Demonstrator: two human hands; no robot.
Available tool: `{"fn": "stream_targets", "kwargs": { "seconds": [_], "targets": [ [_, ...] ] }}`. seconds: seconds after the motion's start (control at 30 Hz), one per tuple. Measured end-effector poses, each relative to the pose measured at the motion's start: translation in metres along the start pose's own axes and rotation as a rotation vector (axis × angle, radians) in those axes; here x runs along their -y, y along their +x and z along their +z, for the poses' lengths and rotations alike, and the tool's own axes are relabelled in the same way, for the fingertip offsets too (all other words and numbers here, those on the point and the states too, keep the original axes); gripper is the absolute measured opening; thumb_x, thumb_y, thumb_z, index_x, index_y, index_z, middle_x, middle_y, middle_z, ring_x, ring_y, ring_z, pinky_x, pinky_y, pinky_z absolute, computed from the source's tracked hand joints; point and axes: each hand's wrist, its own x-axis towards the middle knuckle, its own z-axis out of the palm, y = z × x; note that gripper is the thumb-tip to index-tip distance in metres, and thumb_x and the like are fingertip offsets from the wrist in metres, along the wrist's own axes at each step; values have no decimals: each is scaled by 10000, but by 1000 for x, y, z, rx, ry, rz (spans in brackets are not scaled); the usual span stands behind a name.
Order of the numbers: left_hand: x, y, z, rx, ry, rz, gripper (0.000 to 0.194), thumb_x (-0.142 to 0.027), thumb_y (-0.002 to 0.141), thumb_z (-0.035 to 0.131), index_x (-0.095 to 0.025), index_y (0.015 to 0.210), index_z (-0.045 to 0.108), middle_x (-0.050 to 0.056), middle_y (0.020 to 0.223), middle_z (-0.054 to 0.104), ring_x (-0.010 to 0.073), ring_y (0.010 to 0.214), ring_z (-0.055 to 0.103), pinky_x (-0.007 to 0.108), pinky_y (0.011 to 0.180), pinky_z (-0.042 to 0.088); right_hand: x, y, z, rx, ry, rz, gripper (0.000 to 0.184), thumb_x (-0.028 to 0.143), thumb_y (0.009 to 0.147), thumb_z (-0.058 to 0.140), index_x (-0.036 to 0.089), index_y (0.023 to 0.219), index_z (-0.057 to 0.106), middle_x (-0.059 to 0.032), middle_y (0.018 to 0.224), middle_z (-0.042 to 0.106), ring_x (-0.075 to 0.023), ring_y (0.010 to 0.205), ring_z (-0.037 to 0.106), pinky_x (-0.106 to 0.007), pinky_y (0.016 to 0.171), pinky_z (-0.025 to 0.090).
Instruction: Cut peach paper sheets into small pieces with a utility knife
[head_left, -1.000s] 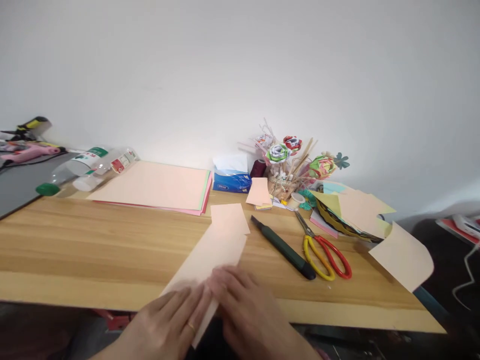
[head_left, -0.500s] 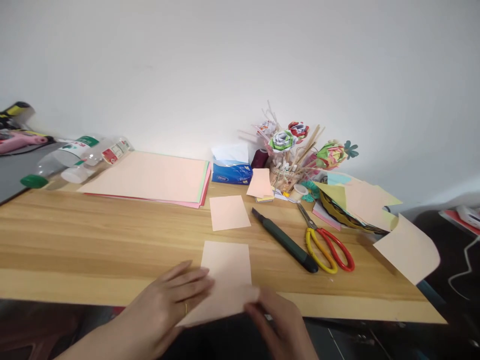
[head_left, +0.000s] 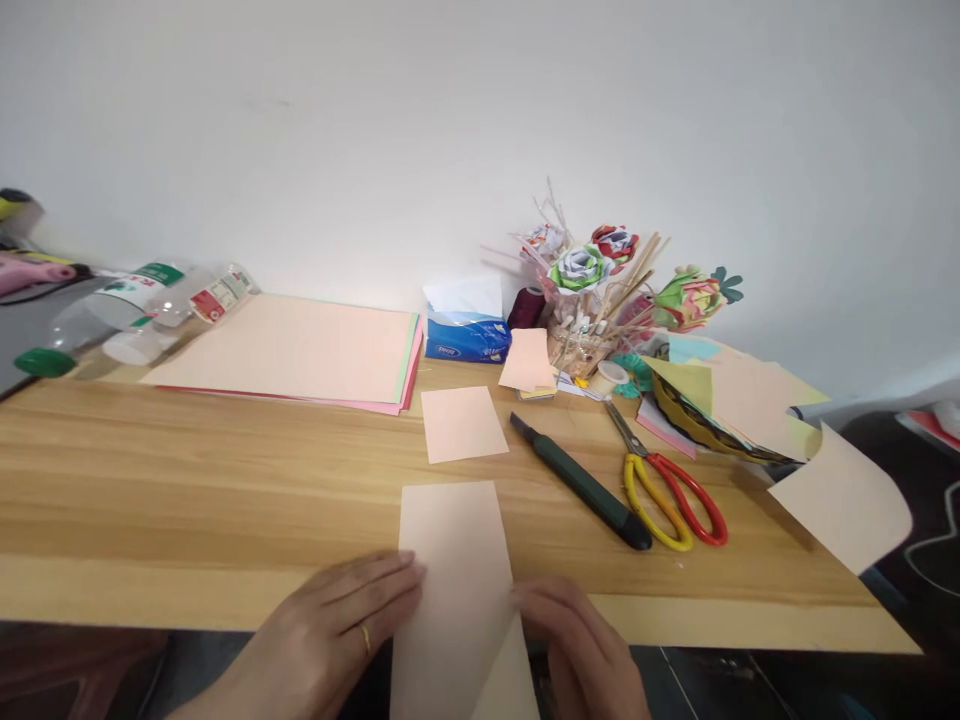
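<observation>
A pale pink sheet of paper [head_left: 453,560] lies lengthwise in front of me, its near part reaching past the table's front edge and out of the picture. My left hand [head_left: 352,610], with a gold ring, lies with fingers outstretched on the sheet's left edge; its thumb is hidden. At the right edge, my right hand [head_left: 577,640] has its fingers closed on the paper, with a slanting crease or flap near it. Beyond the sheet lies a small pink paper square [head_left: 463,424]. A dark green utility knife [head_left: 585,485] and scissors [head_left: 667,485] with yellow and red handles lie to the right.
A stack of large coloured paper [head_left: 300,350] and plastic bottles [head_left: 135,300] stand at back left. Behind are a blue tissue pack [head_left: 466,335], small paper pieces [head_left: 527,358] and paper flowers [head_left: 581,268]. A basket [head_left: 697,425] of paper sits at right.
The sheet now extends further toward me, past the table edge, where it was shorter before. My right hand has moved slightly right along its edge. The view has shifted a little.
</observation>
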Motion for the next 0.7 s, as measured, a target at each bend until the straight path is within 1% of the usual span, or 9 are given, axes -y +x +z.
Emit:
{"fn": "stream_targets", "kwargs": {
  "seconds": [0.07, 0.13, 0.27, 0.33, 0.43, 0.47, 0.53, 0.6, 0.7],
  "targets": [
    [3, 3, -5, 3, 0, 20, 384, -123, 911, 367, -181, 1252, 533, 47, 1189, 633, 145, 1136, 560, 227, 946, 466, -9, -2, -11, 79, -63, -136, 228, 256, 904, 440, 279, 1094, 563, -72, 1061, 672, -188, 1016, 617, -295, 819, 517],
    [6, 4, -8, 33, 13, 34, 404, -114, 895, 377, -185, 1265, 522, 46, 1207, 620, 149, 1139, 557, 234, 951, 462, -14, -1, -16, 126, -129, -218, 220, 283, 879, 506, 315, 1086, 576, -49, 1093, 672, -195, 1064, 595, -309, 840, 512],
    [8, -1, -7, 109, 17, 29, 405, -122, 893, 378, -165, 1272, 515, 54, 1258, 583, 157, 1184, 518, 245, 980, 437, -12, 4, -12, 142, -84, -238, 158, 313, 881, 515, 308, 1014, 599, -16, 1005, 705, -184, 1051, 602, -309, 847, 509],
    [8, -4, -5, 108, 20, 33, 392, -127, 901, 376, -152, 1266, 519, 62, 1262, 580, 157, 1196, 507, 243, 989, 429, -7, 8, -5, 89, -22, -159, 127, 278, 893, 492, 272, 944, 608, -14, 922, 715, -168, 968, 635, -275, 813, 513],
    [7, -4, -3, 52, 51, 29, 354, -132, 901, 397, -142, 1216, 558, 78, 1224, 610, 168, 1210, 496, 251, 986, 438, 0, 14, 9, -17, 16, 156, 137, 271, 897, 483, 240, 902, 616, -5, 759, 685, -134, 717, 654, -203, 649, 518],
    [6, -4, -3, 31, 66, 22, 343, -124, 895, 406, -147, 1190, 577, 78, 1197, 628, 170, 1206, 501, 248, 978, 447, 1, 16, 13, -71, 27, 261, 160, 296, 895, 485, 234, 972, 611, 3, 718, 666, -126, 639, 640, -190, 591, 511],
    [4, -3, -4, 14, 91, 27, 323, -107, 880, 421, -163, 1130, 618, 71, 1133, 663, 180, 1183, 523, 244, 952, 473, 1, 19, 22, -139, 47, 398, 345, 344, 892, 483, 209, 1208, 512, 16, 689, 646, -120, 553, 619, -183, 530, 505],
    [3, -3, -6, 18, 99, 58, 296, -96, 879, 425, -156, 1061, 650, 75, 1069, 689, 194, 1153, 549, 252, 930, 495, 1, 23, 27, -121, 20, 423, 469, 341, 898, 465, 185, 1334, 392, 0, 743, 665, -127, 579, 637, -190, 551, 517],
    [3, -8, -10, -2, 69, 101, 263, -84, 890, 431, -123, 1029, 652, 88, 1034, 701, 190, 1143, 557, 256, 946, 488, 1, 27, 30, -21, -142, 325, 326, 255, 915, 404, 222, 1214, 528, -43, 862, 681, -154, 715, 666, -220, 625, 529]
  ]
}}
